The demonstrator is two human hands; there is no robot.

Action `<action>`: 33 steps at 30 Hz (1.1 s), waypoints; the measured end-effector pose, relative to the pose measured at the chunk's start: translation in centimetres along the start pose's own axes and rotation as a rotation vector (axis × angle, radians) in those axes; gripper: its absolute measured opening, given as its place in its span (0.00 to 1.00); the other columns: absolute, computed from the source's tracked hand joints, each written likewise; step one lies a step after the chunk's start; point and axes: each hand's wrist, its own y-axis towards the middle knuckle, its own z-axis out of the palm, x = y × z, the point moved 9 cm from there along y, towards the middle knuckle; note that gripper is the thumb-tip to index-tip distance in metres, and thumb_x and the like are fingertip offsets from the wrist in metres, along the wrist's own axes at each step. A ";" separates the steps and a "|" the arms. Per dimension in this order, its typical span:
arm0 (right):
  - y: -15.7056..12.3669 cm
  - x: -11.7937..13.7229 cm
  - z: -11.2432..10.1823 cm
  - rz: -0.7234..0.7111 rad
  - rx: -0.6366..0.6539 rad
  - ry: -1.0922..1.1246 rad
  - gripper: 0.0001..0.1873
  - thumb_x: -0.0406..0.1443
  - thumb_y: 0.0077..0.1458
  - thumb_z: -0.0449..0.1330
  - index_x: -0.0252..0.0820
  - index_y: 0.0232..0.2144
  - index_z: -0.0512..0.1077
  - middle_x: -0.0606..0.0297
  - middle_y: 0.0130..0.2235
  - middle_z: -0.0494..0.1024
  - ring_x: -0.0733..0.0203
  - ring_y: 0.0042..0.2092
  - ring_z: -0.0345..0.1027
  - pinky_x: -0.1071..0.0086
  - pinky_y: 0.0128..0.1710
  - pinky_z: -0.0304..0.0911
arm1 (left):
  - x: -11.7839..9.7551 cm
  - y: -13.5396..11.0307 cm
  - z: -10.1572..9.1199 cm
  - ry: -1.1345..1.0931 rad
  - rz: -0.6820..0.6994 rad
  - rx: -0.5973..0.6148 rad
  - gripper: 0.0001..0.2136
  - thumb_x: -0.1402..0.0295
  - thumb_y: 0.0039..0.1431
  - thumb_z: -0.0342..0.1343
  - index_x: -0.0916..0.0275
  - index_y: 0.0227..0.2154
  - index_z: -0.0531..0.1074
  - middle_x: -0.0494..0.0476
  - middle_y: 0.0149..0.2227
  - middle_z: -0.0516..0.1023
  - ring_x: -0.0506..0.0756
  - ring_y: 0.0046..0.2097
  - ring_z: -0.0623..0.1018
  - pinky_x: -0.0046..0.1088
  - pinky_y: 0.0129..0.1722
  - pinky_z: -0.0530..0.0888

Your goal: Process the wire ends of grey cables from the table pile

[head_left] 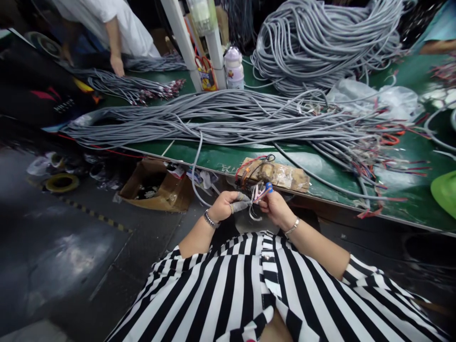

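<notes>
At the table's front edge, my left hand (228,205) is closed in a pinch, with grey coverings on its fingertips. A grey cable (195,166) loops down off the table to it, and its stripped end with thin coloured wires (257,192) shows between my hands. My right hand (277,207) is closed on these thin wires. A small blue piece (269,187) sits at its fingertips; whether it is a finger cover or a held part I cannot tell. A loose pale strand (254,214) hangs below. Just beyond is a taped wooden block (285,175) with red and black leads.
Long grey cables (213,116) lie across the green table (221,154), with a big coil (327,42) behind. A bottle (234,69) and orange-handled scissors (204,69) stand by the post. A cardboard box (156,185) is under the table. A co-worker's hand (117,64) rests on cables.
</notes>
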 end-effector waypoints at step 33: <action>-0.9 -2.8 -0.3 0.219 -0.035 0.244 0.33 0.61 0.40 0.64 0.42 0.21 0.56 0.74 0.19 0.62 0.75 0.18 0.43 0.80 0.15 0.34 | 0.5 -0.3 2.4 -0.029 -0.095 0.209 0.20 0.53 0.50 0.64 0.70 0.31 0.79 0.61 0.29 0.80 0.52 0.30 0.77 0.26 0.33 0.74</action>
